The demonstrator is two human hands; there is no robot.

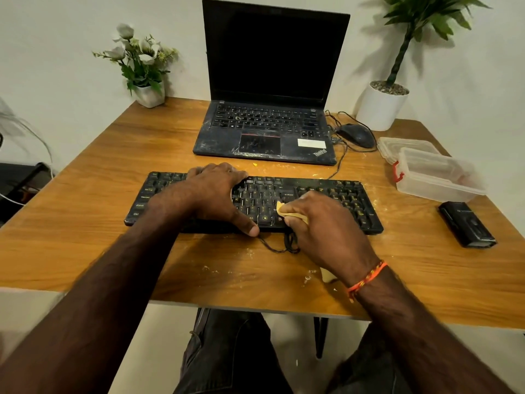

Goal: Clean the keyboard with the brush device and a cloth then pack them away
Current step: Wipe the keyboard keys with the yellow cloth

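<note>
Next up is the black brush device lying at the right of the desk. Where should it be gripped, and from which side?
Grip the brush device across its two long sides near the middle, coming from above with the right hand. It lies flat on the table, long and narrow, with bare wood along both long sides. The plastic container sits close behind its far end, so that end is the poorer way in.

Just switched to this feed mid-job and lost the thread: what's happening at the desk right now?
A person is wiping the black keyboard with a yellow cloth, which the right hand pinches against the keys near the middle. The left hand rests flat on the keyboard, steadying it. The black brush device lies unused on the table to the right, near the open clear plastic box. Crumbs and dust are scattered on the tabletop.
</note>
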